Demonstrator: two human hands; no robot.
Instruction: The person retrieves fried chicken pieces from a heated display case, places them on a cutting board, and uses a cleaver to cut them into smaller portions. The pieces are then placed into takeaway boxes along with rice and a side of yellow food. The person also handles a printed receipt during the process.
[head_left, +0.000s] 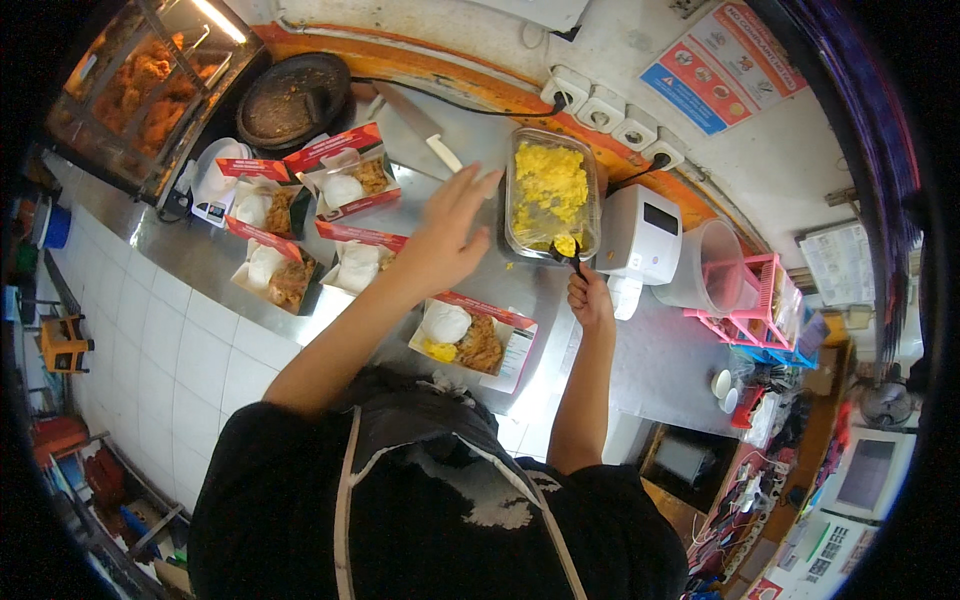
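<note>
My right hand (590, 298) grips a black spoon (568, 251), its bowl filled with yellow food at the near edge of a clear plastic tub. Yellow scrambled egg-like food (551, 184) fills much of that tub (512, 217). My left hand (456, 232) is raised over the metal counter, fingers apart, holding nothing, left of the tub. Several open paper boxes with white rice and fried chicken stand about; the nearest box (414, 341) also holds a yellow portion. Another box (360, 262) is partly hidden by my left arm.
A knife (420, 120) lies at the back beside a stone mortar (294, 101). A lit glass cabinet (142, 97) with fried chicken stands far left, near a kitchen scale (217, 184). To the right are a white printer (640, 232), a clear bucket (703, 266) and a pink basket (761, 300).
</note>
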